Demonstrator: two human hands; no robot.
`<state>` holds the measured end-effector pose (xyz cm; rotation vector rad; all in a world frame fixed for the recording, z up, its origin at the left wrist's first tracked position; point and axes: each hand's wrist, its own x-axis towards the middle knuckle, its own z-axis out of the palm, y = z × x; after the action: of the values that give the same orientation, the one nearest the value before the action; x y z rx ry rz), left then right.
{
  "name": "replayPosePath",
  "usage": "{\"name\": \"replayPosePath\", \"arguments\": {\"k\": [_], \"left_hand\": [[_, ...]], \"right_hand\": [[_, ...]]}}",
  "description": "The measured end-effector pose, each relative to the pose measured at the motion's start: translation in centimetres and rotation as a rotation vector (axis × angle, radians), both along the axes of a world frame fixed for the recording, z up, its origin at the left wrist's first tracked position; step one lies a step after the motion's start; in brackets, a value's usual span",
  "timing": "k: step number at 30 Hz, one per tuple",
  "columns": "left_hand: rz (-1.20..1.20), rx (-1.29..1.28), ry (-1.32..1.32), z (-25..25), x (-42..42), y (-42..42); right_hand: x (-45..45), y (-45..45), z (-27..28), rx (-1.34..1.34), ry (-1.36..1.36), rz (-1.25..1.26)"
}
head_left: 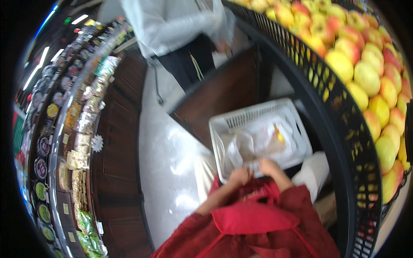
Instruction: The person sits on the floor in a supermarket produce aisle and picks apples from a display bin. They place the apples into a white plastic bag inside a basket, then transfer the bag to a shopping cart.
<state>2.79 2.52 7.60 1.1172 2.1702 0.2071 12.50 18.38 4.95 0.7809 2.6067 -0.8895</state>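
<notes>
In front of me a white plastic crate (pixel 301 129) rests tilted between my knees. Crumpled, clear plastic (pixel 240 145) lines it, and a small yellow piece (pixel 279 135) lies inside. My left hand (pixel 240 176) is curled at the crate's near rim. Close beside it, my right hand (pixel 268 167) reaches just over the same rim, fingers bent downward. Blur and the angle hide whether either hand grips the rim or the plastic.
On the right, a black slatted display basket (pixel 355 135) holds piled yellow-red mangoes (pixel 367 77). Dark wooden shelving (pixel 116 145) with packaged foods (pixel 87 119) runs along the left. A person in a light top (pixel 167 25) stands ahead, beyond a brown panel (pixel 222 90). Grey floor (pixel 167 161) lies between.
</notes>
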Motion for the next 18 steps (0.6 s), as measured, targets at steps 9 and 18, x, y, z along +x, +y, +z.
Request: {"name": "replayPosePath", "arguments": {"k": [9, 18], "left_hand": [[-0.045, -0.042, -0.131, -0.1, -1.0, 0.6], [0.565, 0.261, -0.816, -10.3, -4.7, 5.1]], "right_hand": [[0.1, -0.6, 4.0, 0.010, -0.147, -0.008], [-1.3, 2.1, -1.0, -0.098, -0.211, 0.285]]}}
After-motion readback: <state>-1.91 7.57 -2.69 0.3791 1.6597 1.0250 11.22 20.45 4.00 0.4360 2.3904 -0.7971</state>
